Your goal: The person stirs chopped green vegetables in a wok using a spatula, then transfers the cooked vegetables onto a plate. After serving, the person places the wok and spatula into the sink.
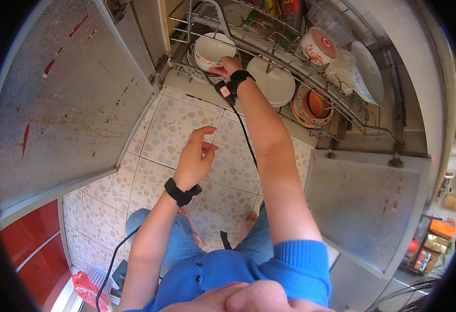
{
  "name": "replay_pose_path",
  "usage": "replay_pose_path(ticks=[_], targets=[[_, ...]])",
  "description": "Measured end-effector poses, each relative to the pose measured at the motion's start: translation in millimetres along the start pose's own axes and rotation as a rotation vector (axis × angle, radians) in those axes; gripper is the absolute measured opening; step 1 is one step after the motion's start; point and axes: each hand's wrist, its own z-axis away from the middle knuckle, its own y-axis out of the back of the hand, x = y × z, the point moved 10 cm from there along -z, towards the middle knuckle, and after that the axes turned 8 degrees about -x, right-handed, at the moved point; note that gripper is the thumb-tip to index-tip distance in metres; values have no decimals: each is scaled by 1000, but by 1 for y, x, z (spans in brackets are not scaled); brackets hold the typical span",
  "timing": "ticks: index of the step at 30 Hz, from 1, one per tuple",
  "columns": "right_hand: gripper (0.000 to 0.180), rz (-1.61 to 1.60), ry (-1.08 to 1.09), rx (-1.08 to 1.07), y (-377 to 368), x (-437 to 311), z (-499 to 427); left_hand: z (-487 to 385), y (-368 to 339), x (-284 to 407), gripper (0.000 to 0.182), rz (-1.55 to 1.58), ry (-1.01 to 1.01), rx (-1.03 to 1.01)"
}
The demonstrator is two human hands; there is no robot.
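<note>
My right hand (229,68) reaches into the lower wire rack and grips the rim side of a white bowl (215,48) with a pink patterned band. The bowl appears to rest on another white bowl, above patterned plates (194,71). Beside my right wrist lies a large white plate (272,84). Over the tiled floor, my left hand (197,156) is held with fingers curled and apart, holding nothing. Both wrists wear black straps with small devices and cables.
Orange-rimmed dishes (313,105) stand at the rack's right. The upper wire rack (274,58) holds a lidded bowl (318,45) and a large leaning plate (368,74). Open cabinet doors flank me, left (64,101) and right (364,199). A pink bag (89,292) sits low at left.
</note>
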Motion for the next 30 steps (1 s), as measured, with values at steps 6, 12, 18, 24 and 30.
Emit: replay_pose_path(ticks=[6, 12, 18, 24, 30], targets=[[57, -185, 187, -74, 25, -3, 32, -9, -3, 0, 39, -16, -7, -14], [35, -696, 643, 467, 241, 15, 150, -15, -11, 0, 40, -33, -15, -35], [36, -556, 375, 481, 366, 14, 154, -20, -21, -5, 42, -53, 14, -59], [27, -490, 231, 463, 352, 11, 174, -21, -31, -6, 39, -47, -13, -76], [24, -208, 127, 275, 239, -27, 197, -23, -32, -1, 39, -74, -28, -66]])
